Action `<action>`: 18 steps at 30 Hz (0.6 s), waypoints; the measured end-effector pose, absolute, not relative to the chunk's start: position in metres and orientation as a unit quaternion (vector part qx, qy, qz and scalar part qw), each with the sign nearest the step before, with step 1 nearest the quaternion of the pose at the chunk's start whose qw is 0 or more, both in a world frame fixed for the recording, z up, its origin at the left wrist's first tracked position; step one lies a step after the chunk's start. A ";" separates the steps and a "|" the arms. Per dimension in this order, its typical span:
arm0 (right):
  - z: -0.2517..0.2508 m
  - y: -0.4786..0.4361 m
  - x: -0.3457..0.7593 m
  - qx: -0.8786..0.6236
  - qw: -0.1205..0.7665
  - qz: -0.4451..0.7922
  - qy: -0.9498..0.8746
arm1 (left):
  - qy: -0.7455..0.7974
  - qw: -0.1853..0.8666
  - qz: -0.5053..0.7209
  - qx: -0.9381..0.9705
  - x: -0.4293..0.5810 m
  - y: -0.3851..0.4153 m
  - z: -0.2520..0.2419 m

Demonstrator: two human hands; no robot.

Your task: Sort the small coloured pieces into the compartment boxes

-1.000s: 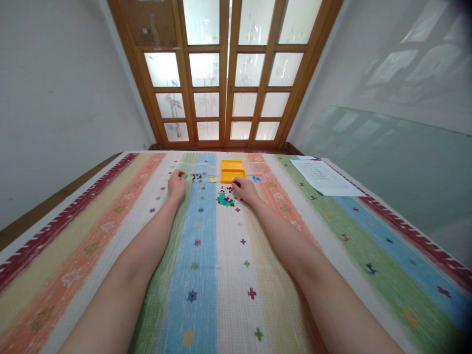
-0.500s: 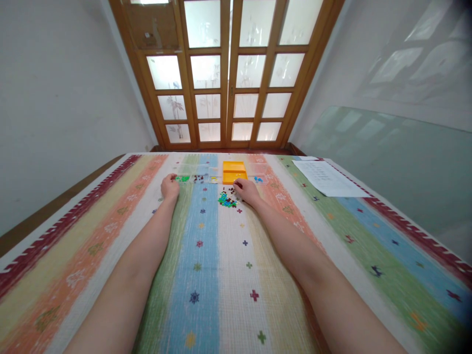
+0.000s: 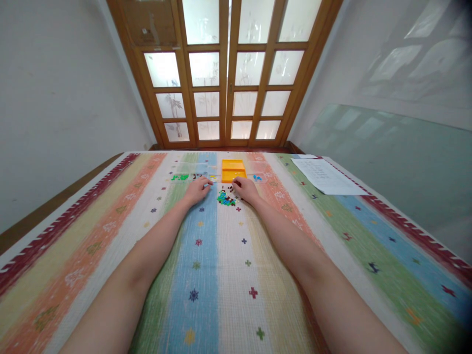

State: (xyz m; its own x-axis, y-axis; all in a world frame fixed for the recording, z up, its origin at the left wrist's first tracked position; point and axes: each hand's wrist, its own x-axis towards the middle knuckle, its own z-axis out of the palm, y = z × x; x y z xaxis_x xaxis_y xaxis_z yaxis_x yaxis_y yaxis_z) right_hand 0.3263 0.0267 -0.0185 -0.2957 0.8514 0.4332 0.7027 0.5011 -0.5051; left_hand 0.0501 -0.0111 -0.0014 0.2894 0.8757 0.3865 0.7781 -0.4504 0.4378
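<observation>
My left hand (image 3: 198,191) is over the blue stripe of the cloth, fingers stretched toward the right and nothing visible in them. It is just in front of the dark brown pieces (image 3: 199,175) in a clear tray. My right hand (image 3: 246,190) is closed in a pinch at the front edge of an open yellow box (image 3: 233,167); whatever its fingertips hold is too small to make out. Between the hands lies a loose pile of tiny green, blue and dark brown pieces (image 3: 225,198).
Green pieces (image 3: 179,177) are at the tray's left, yellow ones (image 3: 213,177) beside the box and blue ones (image 3: 257,178) to its right. A printed paper sheet (image 3: 326,176) rests on the striped tablecloth (image 3: 206,305) at right. Wooden glazed doors (image 3: 224,88) stand beyond the table.
My left hand has moved right, from beside the green pieces to near the brown and yellow ones, and its fingers have stretched out. The right hand stays nearly in place, still pinched.
</observation>
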 end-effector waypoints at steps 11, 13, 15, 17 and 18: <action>-0.013 0.023 0.326 -0.492 0.321 0.102 -0.803 | 0.424 0.038 0.223 0.877 0.078 -0.025 -0.006; -0.013 0.023 0.326 -0.491 0.321 0.104 -0.803 | 0.421 0.039 0.224 0.878 0.079 -0.026 -0.006; -0.013 0.023 0.326 -0.493 0.321 0.106 -0.801 | 0.422 0.043 0.226 0.877 0.080 -0.027 -0.005; -0.014 0.024 0.326 -0.496 0.321 0.108 -0.800 | 0.426 0.047 0.225 0.875 0.080 -0.027 -0.005; -0.015 0.025 0.326 -0.496 0.322 0.108 -0.799 | 0.430 0.048 0.225 0.873 0.079 -0.027 -0.005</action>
